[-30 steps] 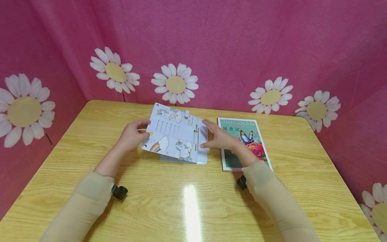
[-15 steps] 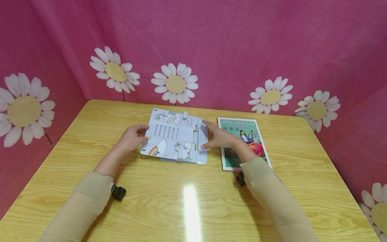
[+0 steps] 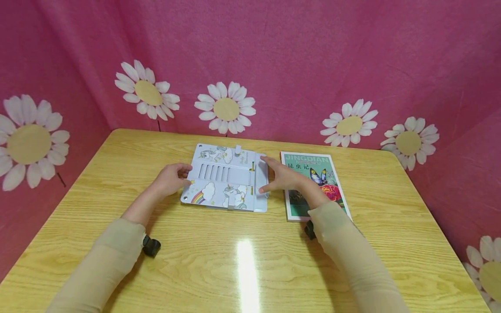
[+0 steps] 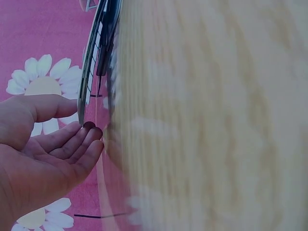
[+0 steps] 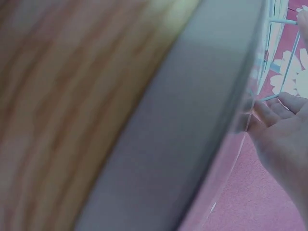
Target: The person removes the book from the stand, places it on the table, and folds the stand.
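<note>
A white book stand (image 3: 219,173) printed with unicorns and a rainbow lies nearly flat on the table in the head view, its panel slightly raised. With thumb and fingers, my left hand (image 3: 171,178) pinches the panel's left edge; in the left wrist view, the thumb and fingertips meet on either side of the thin panel (image 4: 89,72). My right hand (image 3: 285,177) spans the stand's right end, thumb and fingers spread apart. In the right wrist view, a pale wire bracket (image 5: 290,60) runs between that hand's thumb and fingertips. The stand's underside is mostly hidden.
A green-covered book (image 3: 303,208) with a butterfly and a flower lies right of the stand, partly under the right forearm. The wooden table (image 3: 195,269) reaches a pink curtain (image 3: 274,65) with daisies behind it.
The left side of the stand's panel has come down toward the table, with my left hand on its edge. My right hand has stayed at the right end.
</note>
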The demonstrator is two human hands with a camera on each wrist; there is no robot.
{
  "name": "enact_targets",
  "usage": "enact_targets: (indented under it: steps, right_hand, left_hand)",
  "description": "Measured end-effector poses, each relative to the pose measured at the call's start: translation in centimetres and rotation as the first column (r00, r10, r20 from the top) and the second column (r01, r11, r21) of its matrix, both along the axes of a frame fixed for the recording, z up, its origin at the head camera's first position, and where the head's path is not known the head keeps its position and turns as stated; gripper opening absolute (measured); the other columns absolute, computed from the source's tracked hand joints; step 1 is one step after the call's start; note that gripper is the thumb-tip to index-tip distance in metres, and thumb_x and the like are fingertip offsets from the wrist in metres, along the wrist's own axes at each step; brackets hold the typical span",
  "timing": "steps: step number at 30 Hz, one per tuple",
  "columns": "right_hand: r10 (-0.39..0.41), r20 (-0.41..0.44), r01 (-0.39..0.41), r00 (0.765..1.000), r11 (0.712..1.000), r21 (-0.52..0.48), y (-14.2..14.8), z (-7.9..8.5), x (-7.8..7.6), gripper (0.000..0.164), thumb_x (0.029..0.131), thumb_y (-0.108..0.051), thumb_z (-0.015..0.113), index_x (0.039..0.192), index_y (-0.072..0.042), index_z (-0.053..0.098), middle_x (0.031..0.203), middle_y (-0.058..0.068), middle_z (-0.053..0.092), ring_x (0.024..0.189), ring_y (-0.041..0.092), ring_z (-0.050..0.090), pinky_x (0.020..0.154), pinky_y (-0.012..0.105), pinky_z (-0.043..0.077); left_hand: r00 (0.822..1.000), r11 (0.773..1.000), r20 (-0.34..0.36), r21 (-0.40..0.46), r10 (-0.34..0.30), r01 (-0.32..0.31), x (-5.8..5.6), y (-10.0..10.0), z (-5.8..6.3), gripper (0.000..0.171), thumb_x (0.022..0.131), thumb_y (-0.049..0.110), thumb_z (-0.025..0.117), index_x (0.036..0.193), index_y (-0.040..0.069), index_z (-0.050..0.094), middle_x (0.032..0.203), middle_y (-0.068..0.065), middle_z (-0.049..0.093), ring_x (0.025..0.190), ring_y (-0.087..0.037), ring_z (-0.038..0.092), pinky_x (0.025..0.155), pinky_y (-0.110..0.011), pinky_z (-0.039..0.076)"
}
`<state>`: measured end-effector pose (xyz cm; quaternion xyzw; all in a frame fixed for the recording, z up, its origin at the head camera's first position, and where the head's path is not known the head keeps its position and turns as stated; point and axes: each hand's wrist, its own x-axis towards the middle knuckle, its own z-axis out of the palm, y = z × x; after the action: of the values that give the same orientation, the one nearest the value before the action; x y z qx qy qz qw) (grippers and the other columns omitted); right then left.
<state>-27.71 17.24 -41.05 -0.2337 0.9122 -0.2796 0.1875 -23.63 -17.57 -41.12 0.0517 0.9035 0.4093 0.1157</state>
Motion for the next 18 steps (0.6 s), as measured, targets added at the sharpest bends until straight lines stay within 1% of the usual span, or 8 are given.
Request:
enact_targets:
  steps: [9,13,18]
  right_hand:
    - [0.0,-0.018,0.0,1.0,0.999,0.045,-0.06,-0.01,-0.36,0.115,0.067,-0.049,0.082,0.152,-0.013,0.013,0.158,0.012,0.011,0.145,0.028,0.01,0.117,0.045,0.015]
    - [0.008,-0.024,-0.007,1.0,0.998,0.055,-0.22,0.19,-0.37,0.115,0.066,-0.049,0.082,0.152,-0.012,0.014,0.158,0.013,0.012,0.145,0.028,0.012,0.116,0.045,0.017]
    - [0.023,-0.031,-0.021,0.999,0.998,0.063,-0.46,0.45,-0.37,0.115,0.066,-0.047,0.083,0.151,-0.009,0.016,0.157,0.015,0.014,0.144,0.029,0.013,0.116,0.046,0.017]
  left_hand:
    - [0.999,0.997,-0.011,-0.066,-0.043,0.043,-0.31,-0.14,-0.27,0.048,0.088,0.006,0.061,0.132,-0.008,0.047,0.123,-0.024,0.054,0.111,-0.033,0.049,0.099,-0.045,0.041]
    - [0.999,0.996,-0.019,-0.077,-0.048,0.046,-0.34,-0.06,-0.2,0.049,0.086,0.005,0.061,0.131,-0.009,0.047,0.123,-0.025,0.054,0.111,-0.034,0.05,0.099,-0.045,0.041]
    - [0.999,0.996,-0.001,-0.076,-0.044,0.044,-0.32,0.06,-0.03,0.049,0.087,0.005,0.06,0.132,-0.009,0.046,0.125,-0.025,0.053,0.113,-0.034,0.049,0.101,-0.046,0.04]
